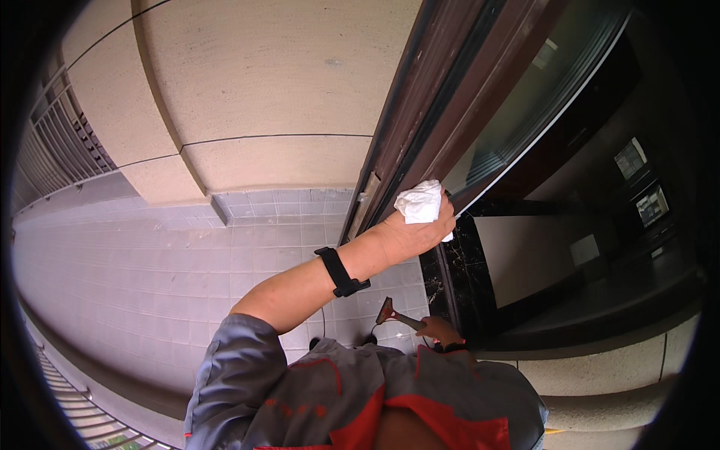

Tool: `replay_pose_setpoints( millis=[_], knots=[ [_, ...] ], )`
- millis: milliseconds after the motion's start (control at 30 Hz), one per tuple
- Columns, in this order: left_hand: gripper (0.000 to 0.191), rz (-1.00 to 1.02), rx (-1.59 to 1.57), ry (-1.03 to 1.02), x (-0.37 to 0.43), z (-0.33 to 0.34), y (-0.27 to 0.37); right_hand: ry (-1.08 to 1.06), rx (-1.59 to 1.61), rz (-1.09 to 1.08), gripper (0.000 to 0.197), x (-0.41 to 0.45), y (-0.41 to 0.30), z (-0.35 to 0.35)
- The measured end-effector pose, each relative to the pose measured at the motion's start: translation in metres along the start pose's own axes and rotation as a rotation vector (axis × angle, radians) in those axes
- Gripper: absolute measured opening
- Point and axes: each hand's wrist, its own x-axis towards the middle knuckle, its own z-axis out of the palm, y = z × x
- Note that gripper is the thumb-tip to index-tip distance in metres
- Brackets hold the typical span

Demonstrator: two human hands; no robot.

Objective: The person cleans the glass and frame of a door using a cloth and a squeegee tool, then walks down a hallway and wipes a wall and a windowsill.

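Observation:
My left hand (422,233) is raised against the brown frame of a glass door or window (455,140), fingers closed around a crumpled white cloth (419,201). Part of the cloth sticks out below the fingers, and the fingertips are partly hidden. A black strap (337,273) circles the left forearm. Lower down, close to my body, my right hand (441,331) grips the handle of a scraper (402,319); its wide reddish head points left, over the tiled floor.
A beige panelled wall (270,84) rises left of the frame, above grey floor tiles (140,270). Metal railings (62,140) stand at the far left and lower left. Dark glass (590,270) and a black marble-like sill (467,270) lie to the right.

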Motion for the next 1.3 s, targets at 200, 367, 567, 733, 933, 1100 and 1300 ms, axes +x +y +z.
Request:
replay_pose_setpoints(
  millis=[200, 367, 567, 733, 933, 1100, 1300],
  knots=[
    [0.014, 0.111, -0.381, -0.047, -0.004, -0.021, 0.056, -0.076, 0.190, 0.331, 0.036, -0.045, 0.008, 0.019],
    [0.016, 0.131, -1.264, -0.435, -0.003, -0.054, 0.097, 0.039, 0.408, 0.334, 0.038, -0.065, 0.102, 0.084],
    [0.025, -0.681, -1.378, 0.293, -0.009, -0.040, 0.065, 0.142, 0.469, 0.473, 0.040, -0.106, 0.133, 0.121],
    [0.030, 0.155, -1.077, -0.166, 0.069, 0.043, 0.157, 0.210, 0.592, 0.521, 0.040, -0.146, 0.152, 0.162],
    [0.025, 0.258, -1.028, -0.250, 0.163, 0.043, 0.267, 0.331, 0.742, 0.563, 0.041, -0.190, 0.166, 0.217],
    [0.024, 0.254, -1.052, -0.294, 0.245, 0.059, 0.355, 0.525, 0.794, 0.535, 0.041, -0.215, 0.181, 0.266],
    [0.022, 0.299, -0.975, -0.243, 0.308, 0.094, 0.417, 0.537, 1.122, 0.667, 0.037, -0.257, 0.143, 0.252]
  ],
)
